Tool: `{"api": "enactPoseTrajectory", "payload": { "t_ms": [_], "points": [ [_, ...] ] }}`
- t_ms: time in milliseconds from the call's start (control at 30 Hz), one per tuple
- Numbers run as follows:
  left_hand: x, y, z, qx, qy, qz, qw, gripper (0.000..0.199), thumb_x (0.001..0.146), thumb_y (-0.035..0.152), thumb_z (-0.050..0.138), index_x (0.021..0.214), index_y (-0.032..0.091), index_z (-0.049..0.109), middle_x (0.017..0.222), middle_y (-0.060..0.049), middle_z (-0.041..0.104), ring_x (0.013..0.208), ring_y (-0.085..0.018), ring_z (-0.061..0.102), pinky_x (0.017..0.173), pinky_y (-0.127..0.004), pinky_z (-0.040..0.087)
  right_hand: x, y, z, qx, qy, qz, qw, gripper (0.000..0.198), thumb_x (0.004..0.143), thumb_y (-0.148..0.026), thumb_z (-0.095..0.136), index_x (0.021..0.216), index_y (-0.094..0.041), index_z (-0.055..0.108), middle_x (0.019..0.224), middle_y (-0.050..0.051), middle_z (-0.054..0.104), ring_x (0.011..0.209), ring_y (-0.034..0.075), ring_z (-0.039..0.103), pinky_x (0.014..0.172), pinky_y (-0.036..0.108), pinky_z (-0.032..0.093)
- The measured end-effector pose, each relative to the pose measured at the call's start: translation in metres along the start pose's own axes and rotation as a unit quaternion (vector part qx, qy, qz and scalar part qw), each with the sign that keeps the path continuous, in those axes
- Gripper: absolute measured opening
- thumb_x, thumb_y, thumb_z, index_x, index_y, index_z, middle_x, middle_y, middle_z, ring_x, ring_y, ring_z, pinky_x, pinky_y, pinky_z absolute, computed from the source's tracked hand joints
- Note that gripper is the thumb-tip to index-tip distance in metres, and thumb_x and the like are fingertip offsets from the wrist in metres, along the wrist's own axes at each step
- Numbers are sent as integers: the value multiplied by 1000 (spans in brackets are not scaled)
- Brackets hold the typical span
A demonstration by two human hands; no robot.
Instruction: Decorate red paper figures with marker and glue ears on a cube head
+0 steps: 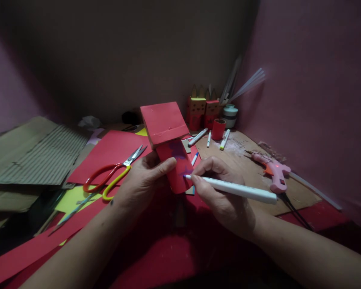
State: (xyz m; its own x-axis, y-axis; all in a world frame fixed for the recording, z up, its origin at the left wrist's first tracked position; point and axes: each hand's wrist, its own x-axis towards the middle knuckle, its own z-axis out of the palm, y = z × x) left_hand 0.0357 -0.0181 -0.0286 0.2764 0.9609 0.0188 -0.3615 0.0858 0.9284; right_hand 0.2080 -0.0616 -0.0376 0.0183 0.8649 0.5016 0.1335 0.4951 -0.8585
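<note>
My left hand (152, 172) is closed round a red paper figure (165, 122), its thumb pressed on the lower part. The figure has a boxy top over a narrower red body with purple marks drawn on it. Between the thumb and fingers of my right hand (219, 184) is a white marker (243, 189). Its purple tip touches the red body near a purple mark. Scissors (108, 180) with one red and one yellow handle loop lie open just left of my left hand.
Red paper (99, 156) and corrugated cardboard (39, 156) lie at the left. Two cardboard figures with faces (197, 107), a red tube (218, 130) and several markers (197, 137) are at the back. A pink glue gun (276, 172) with a lit red light rests at the right.
</note>
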Motion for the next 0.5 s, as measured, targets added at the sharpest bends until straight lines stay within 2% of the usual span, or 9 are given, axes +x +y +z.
{"api": "enactPoseTrajectory", "payload": {
  "t_ms": [300, 500],
  "points": [
    [0, 0, -1, 4, 4, 6, 1000, 40, 75, 31, 91, 109, 17, 77, 110, -12, 81, 96, -30, 79, 83, -36, 66, -1, -3, -2, 14, -10, 2, 1000, 13, 87, -26, 70, 79, -23, 61, 59, -6, 55, 51, 10, 49, 48, 24, 39],
    [-1, 0, -1, 4, -2, 3, 1000, 37, 75, 31, 91, 108, 18, 78, 110, -12, 81, 95, -31, 78, 81, -35, 67, 0, -3, -2, -20, -3, -6, 1000, 11, 87, -26, 69, 78, -23, 62, 60, -5, 56, 52, 11, 50, 49, 25, 39]
  ]
}}
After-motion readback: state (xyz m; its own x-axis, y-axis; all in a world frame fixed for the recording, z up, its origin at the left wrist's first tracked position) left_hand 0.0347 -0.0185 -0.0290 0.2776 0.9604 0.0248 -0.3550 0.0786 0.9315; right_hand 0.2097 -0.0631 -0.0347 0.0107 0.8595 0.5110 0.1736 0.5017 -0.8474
